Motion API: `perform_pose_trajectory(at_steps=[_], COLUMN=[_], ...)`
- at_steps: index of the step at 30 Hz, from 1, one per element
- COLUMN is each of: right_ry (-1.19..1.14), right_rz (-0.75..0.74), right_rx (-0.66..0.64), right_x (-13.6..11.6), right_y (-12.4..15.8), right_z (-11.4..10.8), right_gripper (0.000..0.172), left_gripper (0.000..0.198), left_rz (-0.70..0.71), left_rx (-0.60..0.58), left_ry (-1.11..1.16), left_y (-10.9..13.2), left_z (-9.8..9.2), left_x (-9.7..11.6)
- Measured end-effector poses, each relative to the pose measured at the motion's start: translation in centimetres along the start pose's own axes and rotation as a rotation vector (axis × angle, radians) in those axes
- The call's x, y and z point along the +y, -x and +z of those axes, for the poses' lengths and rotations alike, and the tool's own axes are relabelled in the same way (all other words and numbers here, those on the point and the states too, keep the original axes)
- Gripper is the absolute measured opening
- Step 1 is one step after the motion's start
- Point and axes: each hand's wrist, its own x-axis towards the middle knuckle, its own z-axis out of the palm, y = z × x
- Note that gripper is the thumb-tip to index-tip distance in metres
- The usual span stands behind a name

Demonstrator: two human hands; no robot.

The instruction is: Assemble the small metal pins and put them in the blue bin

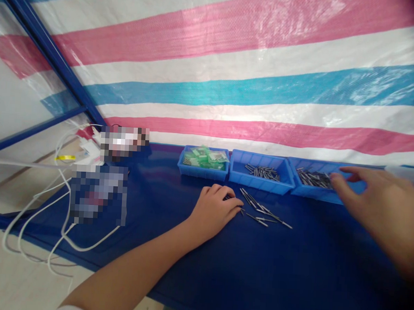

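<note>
My left hand [214, 210] rests on the dark blue table cover [221, 271], fingers curled down beside a loose scatter of thin metal pins [263, 209]; something small and dark shows under its fingertips. My right hand [381, 206] hovers at the right with its fingers stretched apart, the fingertips over the right blue bin [316, 192], which holds several metal pins. Nothing is in that hand.
Three blue plastic bins stand in a row at the table's back: the left bin [203, 169] with green packets, the middle bin [261, 182] with metal pins, then the right one. White cables [61, 221] and blurred items lie at the left. A striped tarp [253, 69] hangs behind.
</note>
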Motion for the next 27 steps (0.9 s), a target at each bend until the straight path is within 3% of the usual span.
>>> perform_pose_trajectory(at_steps=[3,7,11,16,22,27], right_ry=[0.081,-0.062,-0.179,-0.350,-0.539,-0.754], right_rz=[0.103,-0.016,-0.171,-0.210,-0.260,-0.074], right_rx=[-0.017,-0.030,-0.041,-0.134,-0.192,-0.208], right_x=[-2.6,-5.8,-7.3,-9.7,-12.5,-13.7], right_y=[0.3,0.7,1.2,2.3,3.5,4.0], right_z=[-0.3,-0.4,0.5,1.0,0.5,-0.1], right_gripper=[0.041,0.035,0.025,0.018,0.015,0.012], left_gripper=[0.017,0.011,0.009,0.013,0.018,0.014], left_rz=[0.005,0.051,0.084,0.098,0.051,-0.002], left_rx=[0.002,0.028,0.034,0.046,0.099,0.162], left_ry=[-0.039,-0.103,-0.148,-0.128,0.179,0.511], left_y=[0.0,0.0,-0.1,-0.4,-0.6,-0.4], left_z=[0.0,0.2,0.4,0.3,-0.7,-1.1], left_x=[-0.1,-0.3,-0.4,-0.2,0.9,1.9])
